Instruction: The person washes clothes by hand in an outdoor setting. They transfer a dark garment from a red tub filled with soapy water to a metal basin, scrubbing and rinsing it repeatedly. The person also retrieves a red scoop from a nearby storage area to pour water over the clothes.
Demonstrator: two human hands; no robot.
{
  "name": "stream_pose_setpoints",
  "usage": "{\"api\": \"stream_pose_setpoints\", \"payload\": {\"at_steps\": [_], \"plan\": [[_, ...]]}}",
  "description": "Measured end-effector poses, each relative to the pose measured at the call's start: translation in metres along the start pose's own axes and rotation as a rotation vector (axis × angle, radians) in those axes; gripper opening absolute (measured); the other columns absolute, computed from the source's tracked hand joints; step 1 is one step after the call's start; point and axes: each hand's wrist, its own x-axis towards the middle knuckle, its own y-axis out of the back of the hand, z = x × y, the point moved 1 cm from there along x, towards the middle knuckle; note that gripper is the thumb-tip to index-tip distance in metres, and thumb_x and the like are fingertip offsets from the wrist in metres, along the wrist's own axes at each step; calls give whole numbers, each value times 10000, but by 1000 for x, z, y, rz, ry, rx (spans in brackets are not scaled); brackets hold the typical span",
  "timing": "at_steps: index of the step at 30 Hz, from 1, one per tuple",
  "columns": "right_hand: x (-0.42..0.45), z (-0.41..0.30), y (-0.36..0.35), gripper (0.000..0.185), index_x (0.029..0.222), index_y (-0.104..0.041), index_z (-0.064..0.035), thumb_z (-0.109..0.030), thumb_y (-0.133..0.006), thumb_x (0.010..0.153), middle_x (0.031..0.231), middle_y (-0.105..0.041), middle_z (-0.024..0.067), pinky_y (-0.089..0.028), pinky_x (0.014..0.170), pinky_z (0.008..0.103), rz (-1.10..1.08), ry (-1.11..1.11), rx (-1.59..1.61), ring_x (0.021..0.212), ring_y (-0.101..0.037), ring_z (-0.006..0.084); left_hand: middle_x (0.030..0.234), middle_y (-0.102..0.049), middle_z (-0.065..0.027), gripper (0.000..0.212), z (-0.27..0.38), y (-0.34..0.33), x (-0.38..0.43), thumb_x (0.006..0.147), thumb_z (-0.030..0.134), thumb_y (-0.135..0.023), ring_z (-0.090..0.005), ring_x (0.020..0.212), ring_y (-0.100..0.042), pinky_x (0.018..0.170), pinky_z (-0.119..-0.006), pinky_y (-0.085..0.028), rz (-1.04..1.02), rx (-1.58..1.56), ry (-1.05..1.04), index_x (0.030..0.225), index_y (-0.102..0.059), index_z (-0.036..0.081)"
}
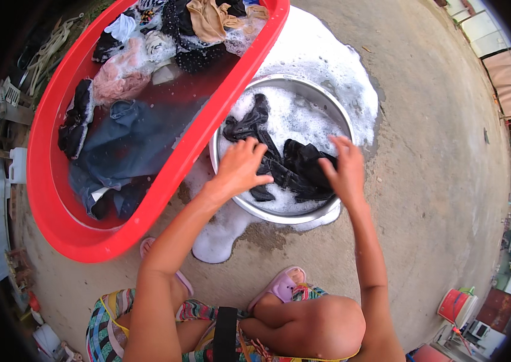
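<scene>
A round metal basin (282, 219) stands on the ground in front of me, holding white suds and a wet black garment (300, 167). Over the basin's left side my left hand (244, 165) is spread, fingers apart, just above or touching the cloth. My right hand (343, 169), slightly blurred, is at the basin's right side beside the dark cloth, thumb and fingers apart; whether it touches the cloth is unclear. Neither hand grips anything. To the left, a large red plastic tub (97, 249) holds blue jeans (119, 140), a pink garment (122, 79) and several other wet clothes in water.
Foam (350, 86) is spread over the concrete ground (431, 149) behind and beside the basin. The tub's rim overlaps the basin's left edge. My feet in purple sandals (280, 287) are close in front. A white plastic jug (18, 165) stands left of the tub, and a red bucket (454, 305) at lower right.
</scene>
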Motion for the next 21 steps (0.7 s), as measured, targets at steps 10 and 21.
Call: {"api": "stream_pose_setpoints", "payload": {"at_steps": [10,21], "plan": [[33,45,-70,230,890,-570,-14,-227,-577,803,772,-605,179,-444,687,360,76,-417,382,759,-587,318,734,-551,-72,124,65,-36,-37,738,159,-611,-268,722,-567,648,-373,-422,-12,-287,-349,820,-540,100],[63,-83,124,52,808,-541,-2,-15,-577,773,744,-545,46,-396,702,227,440,-45,623,726,-503,121,999,-483,-118,309,29,35,22,758,171,-637,-267,859,-523,780,-346,-421,683,-389,-4,992,-511,15]]}}
